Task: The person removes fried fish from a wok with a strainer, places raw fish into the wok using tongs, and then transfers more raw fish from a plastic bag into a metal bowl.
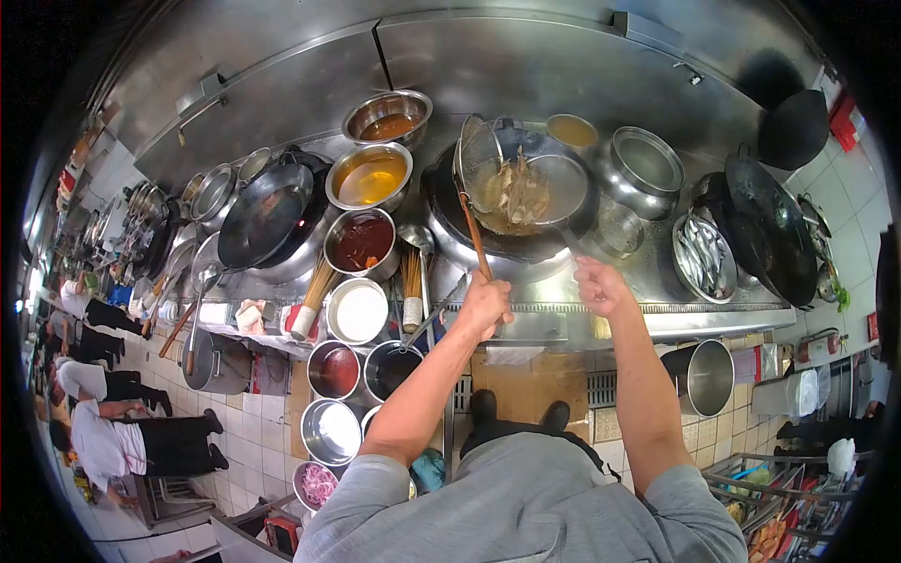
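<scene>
At upper centre of the head view, brown pieces (518,195) lie between wire strainer (479,145) and round utensil (560,176), above the wok (584,208); drips likely fall back in. Left hand (483,305): closed around wooden handle (474,235). Right hand (603,284): curled shut on metal handle (571,240). Both grips low, presumably away from heat. Utensil type: cannot tell.

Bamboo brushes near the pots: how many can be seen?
2. One brush lies left of the pot with white contents; the other brush lies right of it, beside a ladle. More may be hidden.
</scene>
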